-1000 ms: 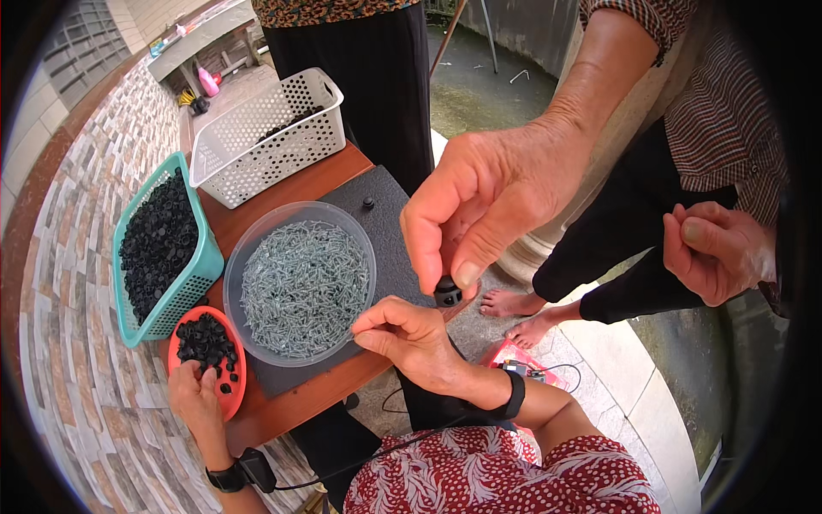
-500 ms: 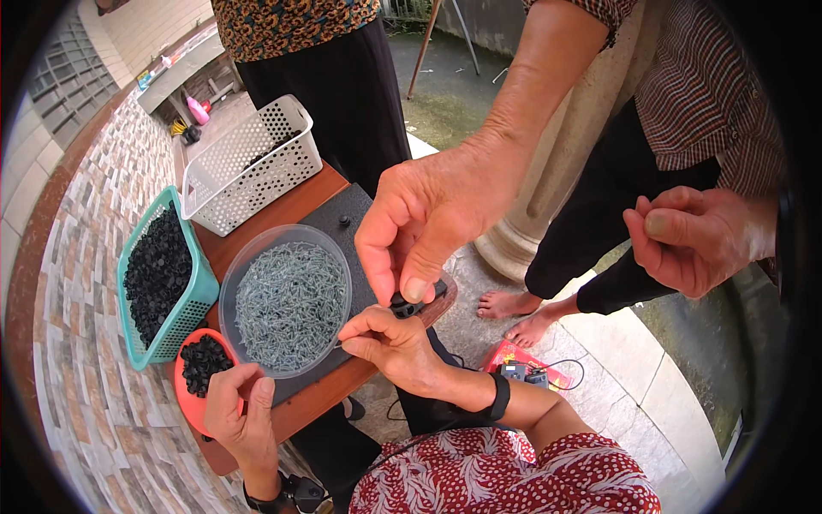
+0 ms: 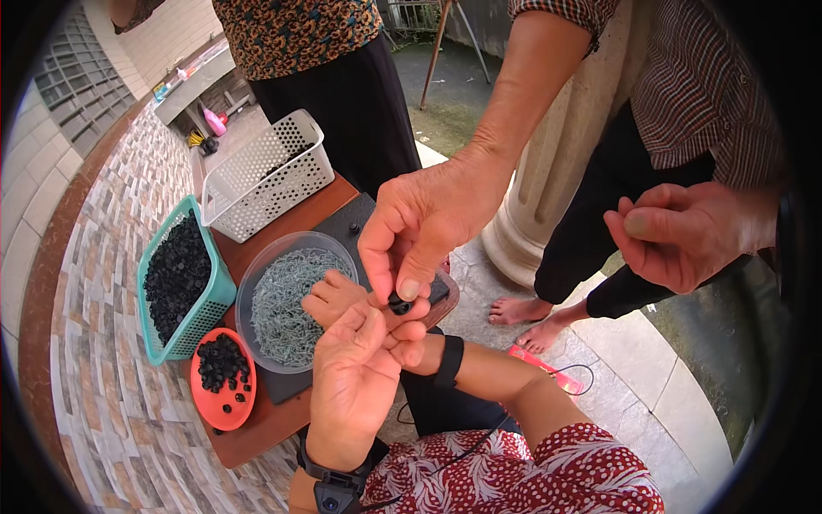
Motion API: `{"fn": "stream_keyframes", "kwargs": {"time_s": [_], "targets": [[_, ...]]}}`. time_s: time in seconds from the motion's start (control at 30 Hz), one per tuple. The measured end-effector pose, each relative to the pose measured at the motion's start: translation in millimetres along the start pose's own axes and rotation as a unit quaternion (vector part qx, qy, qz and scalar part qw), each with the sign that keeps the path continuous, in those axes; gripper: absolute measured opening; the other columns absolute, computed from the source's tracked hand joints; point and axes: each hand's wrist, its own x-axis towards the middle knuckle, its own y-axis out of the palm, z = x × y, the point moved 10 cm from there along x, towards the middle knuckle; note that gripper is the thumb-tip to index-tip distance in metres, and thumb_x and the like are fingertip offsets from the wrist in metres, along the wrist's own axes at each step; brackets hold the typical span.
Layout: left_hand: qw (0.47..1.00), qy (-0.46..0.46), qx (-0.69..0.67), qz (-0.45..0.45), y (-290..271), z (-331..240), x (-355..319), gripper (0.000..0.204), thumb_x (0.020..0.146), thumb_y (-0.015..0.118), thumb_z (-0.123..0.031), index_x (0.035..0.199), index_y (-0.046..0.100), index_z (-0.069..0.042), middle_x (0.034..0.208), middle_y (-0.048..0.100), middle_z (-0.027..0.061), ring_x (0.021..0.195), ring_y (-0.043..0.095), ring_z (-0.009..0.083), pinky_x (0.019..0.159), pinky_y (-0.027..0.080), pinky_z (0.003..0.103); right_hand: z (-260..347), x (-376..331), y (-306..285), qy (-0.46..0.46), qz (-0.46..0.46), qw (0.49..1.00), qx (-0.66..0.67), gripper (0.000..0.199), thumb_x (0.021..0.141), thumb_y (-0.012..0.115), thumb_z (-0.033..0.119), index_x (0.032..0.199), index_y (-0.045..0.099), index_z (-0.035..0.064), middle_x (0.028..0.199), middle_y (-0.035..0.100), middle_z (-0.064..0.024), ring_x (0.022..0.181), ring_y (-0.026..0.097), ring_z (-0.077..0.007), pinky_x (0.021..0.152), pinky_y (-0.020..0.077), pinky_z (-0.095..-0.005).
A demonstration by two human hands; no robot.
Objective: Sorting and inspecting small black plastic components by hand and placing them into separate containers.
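Observation:
A small black round part point(image 3: 399, 304) is pinched in another person's hand point(image 3: 437, 218), just above my hands. My left hand point(image 3: 351, 368), palm turned up, has its fingers curled just below that part. What its fingers enclose, if anything, is hidden. My right hand point(image 3: 332, 300) lies behind it, over the clear round tub point(image 3: 242, 313) of grey screws point(image 3: 295, 291). The right fingers are bent, and my left hand covers some of them, so their contents do not show. Nearby stands an orange-red dish point(image 3: 227, 418) with small black pieces point(image 3: 223, 364).
A teal basket point(image 3: 199, 319) full of black parts and a white perforated basket point(image 3: 270, 193) stand on the brown table point(image 3: 265, 433). The other person's second hand point(image 3: 676, 236) is at the right. Someone in dark trousers point(image 3: 342, 128) stands beyond the table.
My left hand has left the orange-red dish and moved right, below the black part. My right hand has shifted left over the screw tub. The other person's hand still holds the black part.

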Motion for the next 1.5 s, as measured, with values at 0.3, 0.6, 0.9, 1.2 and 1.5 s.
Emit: {"fn": "stream_keyframes", "kwargs": {"time_s": [0.3, 0.6, 0.9, 1.2, 1.5], "targets": [[0.999, -0.001, -0.038, 0.014, -6, 7, 9, 0.026, 0.091, 0.056, -0.015, 0.113, 0.049, -0.002, 0.099, 0.06, 0.0146, 0.079, 0.056, 0.0175, 0.067, 0.044, 0.03, -4, 19, -21, -0.026, -0.008, 0.999, -0.025, 0.009, 0.079, 0.063, 0.013, 0.079, 0.062, 0.0043, 0.075, 0.058, -0.0048, 0.075, 0.054, -0.0206, 0.067, 0.0426, -0.0305], [0.997, 0.011, -0.073, 0.024, -10, 2, 4, 0.026, 0.089, 0.058, -0.016, 0.11, 0.05, -0.003, 0.093, 0.057, 0.0096, 0.078, 0.052, 0.0153, 0.068, 0.042, 0.027, 3, 1, -56, -0.054, 0.002, 0.997, -0.048, 0.007, 0.079, 0.063, 0.012, 0.079, 0.063, 0.0042, 0.075, 0.059, -0.0048, 0.075, 0.053, -0.0205, 0.067, 0.0427, -0.0304], [0.984, 0.136, 0.111, -0.014, -32, -30, -22, 0.024, 0.084, 0.064, -0.008, 0.104, 0.057, 0.004, 0.092, 0.065, 0.0156, 0.067, 0.06, 0.0151, 0.059, 0.047, 0.026, -2, 7, -64, 0.103, 0.01, 0.995, -0.017, 0.019, 0.08, 0.065, 0.006, 0.098, 0.065, 0.0012, 0.089, 0.061, -0.0074, 0.083, 0.057, -0.0191, 0.07, 0.0442, -0.0304], [0.841, 0.377, 0.381, -0.066, -25, -63, -63, 0.032, 0.073, 0.075, -0.006, 0.099, 0.061, 0.005, 0.084, 0.064, 0.0101, 0.069, 0.057, 0.0123, 0.059, 0.044, 0.021, 85, 18, -76, -0.012, 0.022, 0.999, 0.028, 0.018, 0.075, 0.069, 0.003, 0.093, 0.067, 0.0012, 0.082, 0.064, -0.0068, 0.072, 0.055, -0.0186, 0.065, 0.0422, -0.0285], [0.707, 0.449, 0.546, -0.018, 3, -66, -76, 0.031, 0.071, 0.076, -0.01, 0.096, 0.064, 0.003, 0.086, 0.064, 0.0095, 0.069, 0.056, 0.0144, 0.058, 0.044, 0.024, 83, 15, -64, -0.009, 0.029, 0.999, 0.032, 0.017, 0.07, 0.07, 0.002, 0.087, 0.065, 0.0013, 0.081, 0.064, -0.0069, 0.072, 0.056, -0.021, 0.065, 0.0431, -0.03]]}}
